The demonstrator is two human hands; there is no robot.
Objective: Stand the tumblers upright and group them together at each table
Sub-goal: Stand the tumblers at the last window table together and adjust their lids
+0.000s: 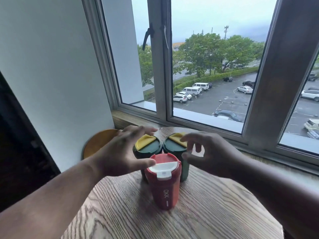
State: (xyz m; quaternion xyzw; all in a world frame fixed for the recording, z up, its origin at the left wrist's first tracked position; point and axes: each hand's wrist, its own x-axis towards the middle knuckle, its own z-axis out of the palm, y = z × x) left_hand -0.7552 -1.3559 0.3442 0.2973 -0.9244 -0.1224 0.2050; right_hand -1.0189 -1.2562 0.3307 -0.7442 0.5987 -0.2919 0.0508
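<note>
The red tumbler [163,183], at lower centre of the frame, carries the white letters "OKK" running down its side. No other text is readable.

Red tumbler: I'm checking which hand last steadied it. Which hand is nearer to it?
Left. The left hand hovers open beside the red tumbler, thumb tip at its white lid's edge. The right hand is further back, fingers over the right-side green tumbler.

Wood-grain table [198,213], matt plastic tumblers [164,192]
</note>
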